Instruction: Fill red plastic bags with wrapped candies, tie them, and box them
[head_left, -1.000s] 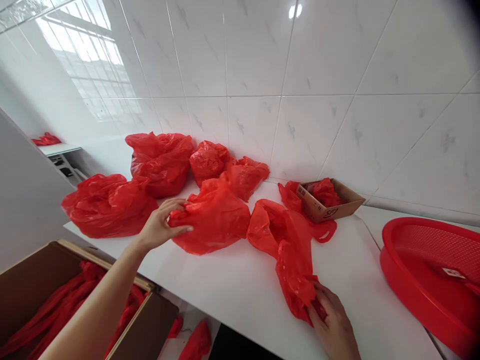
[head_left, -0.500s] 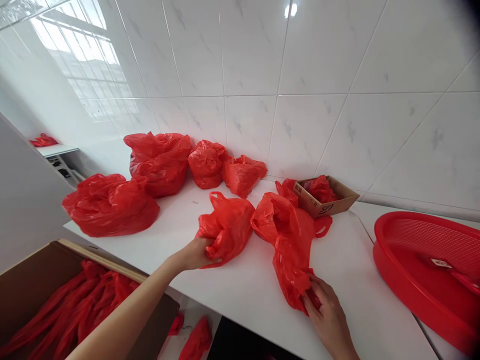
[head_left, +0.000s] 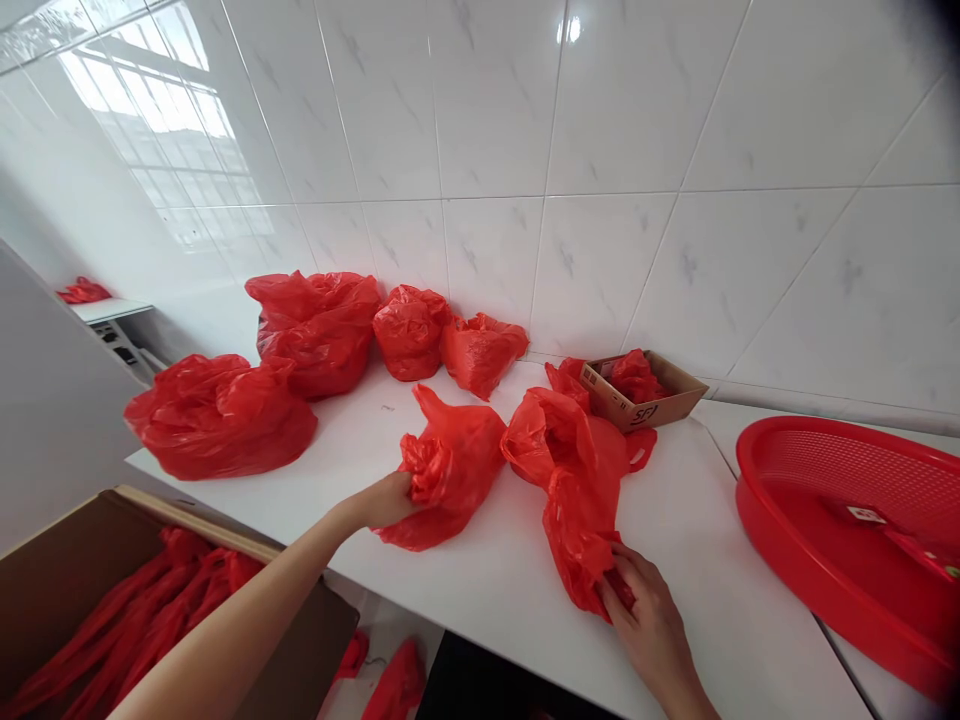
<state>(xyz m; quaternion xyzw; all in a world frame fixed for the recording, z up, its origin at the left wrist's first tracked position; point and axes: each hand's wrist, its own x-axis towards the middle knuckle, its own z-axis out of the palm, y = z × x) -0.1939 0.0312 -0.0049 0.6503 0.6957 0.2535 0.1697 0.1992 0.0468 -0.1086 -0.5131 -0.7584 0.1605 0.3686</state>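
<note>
My left hand is at the left side of a red plastic bag on the white table, its fingers hidden in the crumpled opening. My right hand has its fingers curled on the near end of another red plastic bag, which lies stretched toward me with a loop of film at its far end. The fingertips are partly tucked into the folds. The two bags lie side by side, almost touching. What they contain is hidden.
Several full red bags stand along the tiled wall. A small cardboard box holds red plastic behind the right bag. At right sits a red basket. A large cardboard box with red bags is below the table's left edge.
My left hand has pushed up the crumpled mouth of the left bag, and that bag has shifted and spread toward me. My right hand has barely moved. The view has turned slightly.
</note>
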